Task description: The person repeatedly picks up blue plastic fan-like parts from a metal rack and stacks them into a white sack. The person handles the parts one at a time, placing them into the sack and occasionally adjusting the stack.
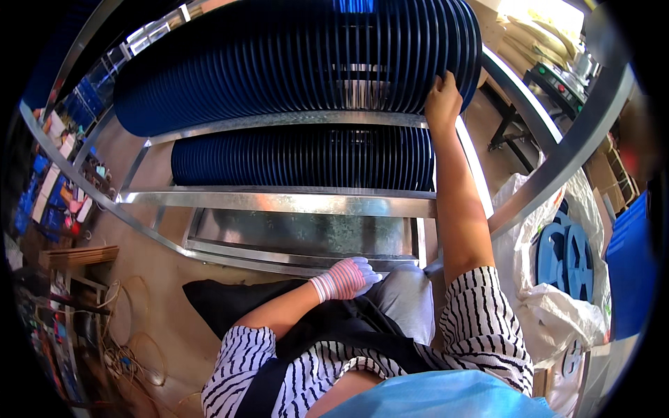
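My bare right hand (444, 103) reaches up to the right end of a long upper row of dark blue reels (279, 66), edge-on and side by side on a metal rack (293, 202). Its fingers are closed at the rim of one reel near that end; the fingertips are partly hidden between the discs. A second row of blue reels (300, 159) stands on the level below. My left hand (345, 279), in a white glove with red stripes, lies low by my knee in front of the rack, its fingers loosely stretched and holding nothing visible.
On the right are a white plastic bag (519, 254) with blue reels (564, 258) in it, and a blue bin (631, 261). A curved metal bar (550, 167) rises beside my right arm. Cables (132, 355) lie on the floor at left, near cluttered shelves.
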`<state>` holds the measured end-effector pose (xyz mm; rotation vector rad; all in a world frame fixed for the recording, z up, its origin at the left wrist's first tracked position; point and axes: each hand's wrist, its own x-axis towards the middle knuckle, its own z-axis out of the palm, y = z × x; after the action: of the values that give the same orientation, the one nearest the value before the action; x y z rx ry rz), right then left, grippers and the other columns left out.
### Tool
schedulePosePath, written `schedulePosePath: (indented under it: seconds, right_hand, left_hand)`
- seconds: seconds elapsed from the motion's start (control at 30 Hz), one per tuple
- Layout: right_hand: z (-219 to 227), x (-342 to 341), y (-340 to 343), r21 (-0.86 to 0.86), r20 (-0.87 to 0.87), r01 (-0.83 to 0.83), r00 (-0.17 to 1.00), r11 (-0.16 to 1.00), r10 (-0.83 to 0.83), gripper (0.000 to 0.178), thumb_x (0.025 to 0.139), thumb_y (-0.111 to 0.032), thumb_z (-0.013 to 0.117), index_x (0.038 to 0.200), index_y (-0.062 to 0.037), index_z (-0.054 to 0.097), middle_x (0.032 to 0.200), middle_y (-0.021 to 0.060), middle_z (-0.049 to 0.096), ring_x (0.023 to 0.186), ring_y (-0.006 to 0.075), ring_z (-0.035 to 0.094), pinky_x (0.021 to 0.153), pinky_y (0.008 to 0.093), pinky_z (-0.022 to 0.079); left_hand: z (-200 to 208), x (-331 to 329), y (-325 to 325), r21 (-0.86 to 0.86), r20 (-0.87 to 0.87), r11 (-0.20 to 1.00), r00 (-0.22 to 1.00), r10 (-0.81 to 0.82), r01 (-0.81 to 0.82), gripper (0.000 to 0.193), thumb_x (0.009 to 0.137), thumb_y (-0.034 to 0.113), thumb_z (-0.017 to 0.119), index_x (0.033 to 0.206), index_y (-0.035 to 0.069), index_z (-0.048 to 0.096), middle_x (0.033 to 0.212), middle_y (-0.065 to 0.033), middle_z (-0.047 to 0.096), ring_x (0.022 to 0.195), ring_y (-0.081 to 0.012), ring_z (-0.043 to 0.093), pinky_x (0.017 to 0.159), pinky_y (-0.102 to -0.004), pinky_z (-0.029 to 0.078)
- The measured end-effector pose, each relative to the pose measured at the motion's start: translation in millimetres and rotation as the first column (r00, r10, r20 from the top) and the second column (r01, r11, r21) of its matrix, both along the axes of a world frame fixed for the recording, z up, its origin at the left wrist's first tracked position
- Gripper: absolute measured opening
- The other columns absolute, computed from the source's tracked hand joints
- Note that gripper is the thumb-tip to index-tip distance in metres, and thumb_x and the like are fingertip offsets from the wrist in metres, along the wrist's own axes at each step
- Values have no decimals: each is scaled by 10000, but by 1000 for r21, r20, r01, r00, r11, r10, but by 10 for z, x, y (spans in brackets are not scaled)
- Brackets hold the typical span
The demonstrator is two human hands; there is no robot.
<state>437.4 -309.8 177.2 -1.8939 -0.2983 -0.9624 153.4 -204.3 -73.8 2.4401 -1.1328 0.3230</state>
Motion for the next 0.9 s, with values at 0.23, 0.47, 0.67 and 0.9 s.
schedulePosePath:
  seconds: [0.23, 0.47, 0.67, 0.9]
  right_hand:
    - [-169, 134, -56, -146, 0, 61, 998, 987, -62, 288, 913, -189, 523, 1103, 18, 590, 905, 311, 625, 896, 466, 605, 781, 487, 484]
    - [-261, 185, -151, -226, 84, 136, 989, 965, -120, 307, 907, -199, 519, 1102, 30, 581, 892, 306, 626, 876, 477, 603, 757, 518, 483]
    - [-285, 114, -52, -209, 22, 76, 997, 975, -73, 316, 908, -219, 523, 1097, 25, 589, 849, 299, 627, 839, 471, 611, 717, 518, 477]
    - [-260, 20, -306, -134, 244, 184, 959, 974, -148, 277, 895, -228, 582, 1021, 13, 635, 790, 275, 642, 734, 431, 646, 619, 484, 500]
  left_hand:
    - [-225, 82, 169, 137, -89, 990, 994, 57, -45, 238, 772, 139, 622, 1005, 91, 618, 782, -80, 627, 760, -294, 598, 708, -395, 482]
    - [-113, 176, 19, 83, -8, 996, 999, 37, -36, 230, 798, 176, 604, 1017, 108, 625, 788, -88, 631, 766, -294, 612, 786, -398, 483]
    - [-78, -15, 77, 241, -46, 966, 993, 106, -92, 172, 809, 218, 570, 937, 117, 627, 704, -73, 600, 708, -281, 604, 752, -397, 473]
    - [-136, -591, 355, 289, -104, 896, 919, 381, -338, 233, 816, 237, 554, 993, 122, 652, 774, -78, 642, 785, -269, 623, 788, -395, 475]
